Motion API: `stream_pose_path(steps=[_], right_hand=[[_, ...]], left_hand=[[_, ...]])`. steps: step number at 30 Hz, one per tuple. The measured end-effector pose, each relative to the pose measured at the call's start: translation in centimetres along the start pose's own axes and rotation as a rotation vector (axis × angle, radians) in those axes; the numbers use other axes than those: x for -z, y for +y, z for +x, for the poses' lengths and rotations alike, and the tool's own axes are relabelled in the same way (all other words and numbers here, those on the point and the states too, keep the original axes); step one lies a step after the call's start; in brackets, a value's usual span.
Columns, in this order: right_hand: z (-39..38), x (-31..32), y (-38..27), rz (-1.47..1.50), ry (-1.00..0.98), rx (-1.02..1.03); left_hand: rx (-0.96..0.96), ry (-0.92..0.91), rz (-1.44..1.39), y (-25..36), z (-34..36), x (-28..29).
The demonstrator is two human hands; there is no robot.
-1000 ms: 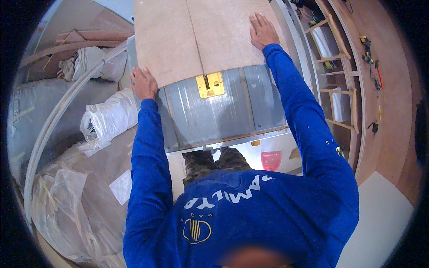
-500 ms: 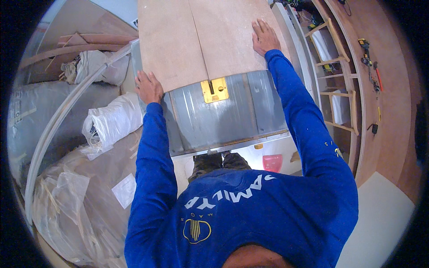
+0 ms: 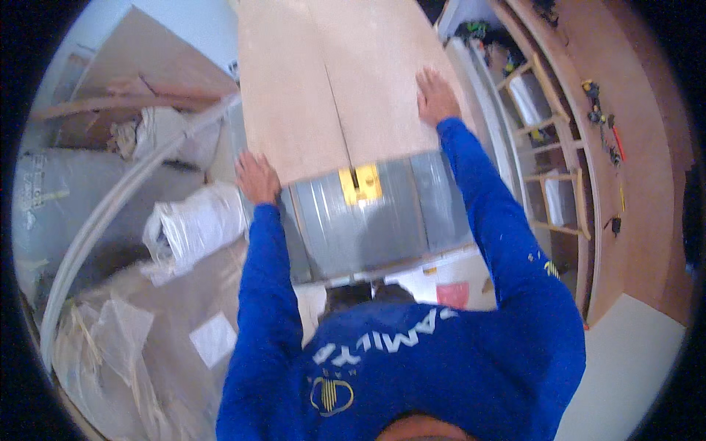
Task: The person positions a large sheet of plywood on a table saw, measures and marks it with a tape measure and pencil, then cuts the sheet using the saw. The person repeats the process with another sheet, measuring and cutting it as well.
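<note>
A broad pale-brown wooden sheet (image 3: 287, 88) lies flat on a grey metal table (image 3: 331, 235), its far end running out of view at the top and its near edge crossing the table's surface. A thin dark slit (image 3: 338, 115) runs lengthwise through the sheet from the near edge and fades out partway up. At the foot of the slit, a yellow insert plate (image 3: 368, 189) with a dark slot sits in the table, mostly uncovered just before the sheet's near edge. The left hand (image 3: 259, 180) rests at the sheet's near left corner, fingers stretched forward and slightly apart; whether the thumb presses the edge cannot be told. The right hand (image 3: 438, 99) lies palm down on top of the sheet near its right side, farther from the body, fingers extended and a little spread, clasping nothing. Both arms reach forward in blue sleeves (image 3: 482, 184). To the left of the table sit a white wrapped bundle (image 3: 202, 224) and a long pale curved strip (image 3: 110, 197), with a sheet of white paper (image 3: 214, 339) nearer the body beside crumpled clear plastic (image 3: 121, 342). Below the table's near edge is a red object (image 3: 452, 295), too blurred to identify. On the right, wooden frames (image 3: 583, 202) stand beside a brown surface bearing a yellow-and-black tool (image 3: 590, 90).
</note>
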State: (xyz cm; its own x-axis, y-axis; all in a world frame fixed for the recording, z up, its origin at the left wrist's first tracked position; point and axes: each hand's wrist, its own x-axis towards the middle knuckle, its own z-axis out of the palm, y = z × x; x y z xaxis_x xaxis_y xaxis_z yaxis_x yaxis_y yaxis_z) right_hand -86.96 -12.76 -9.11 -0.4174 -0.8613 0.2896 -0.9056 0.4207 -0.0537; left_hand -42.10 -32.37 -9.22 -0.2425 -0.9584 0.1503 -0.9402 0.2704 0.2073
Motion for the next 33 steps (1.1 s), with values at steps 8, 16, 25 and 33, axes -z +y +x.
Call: stream_pose_path(steps=[8, 16, 25, 33], right_hand=[[-0.3, 1.7, -0.4, 0.136, 0.028, -0.031], [-0.9, 1.3, -0.2, 0.130, 0.002, -0.080], [-1.5, 0.8, -0.5, 0.146, 0.023, -0.106], [-1.6, -0.1, 0.7, 0.148, 0.088, -0.045]], left_hand=[[0.017, -0.031, -0.115, 0.0, -0.6, 0.9], [0.159, -0.238, -0.118, 1.6, 1.2, 5.2], [0.238, -0.348, -0.062, 1.8, 3.8, 8.4], [0.335, -0.525, -0.296, -2.1, 4.5, 6.5]])
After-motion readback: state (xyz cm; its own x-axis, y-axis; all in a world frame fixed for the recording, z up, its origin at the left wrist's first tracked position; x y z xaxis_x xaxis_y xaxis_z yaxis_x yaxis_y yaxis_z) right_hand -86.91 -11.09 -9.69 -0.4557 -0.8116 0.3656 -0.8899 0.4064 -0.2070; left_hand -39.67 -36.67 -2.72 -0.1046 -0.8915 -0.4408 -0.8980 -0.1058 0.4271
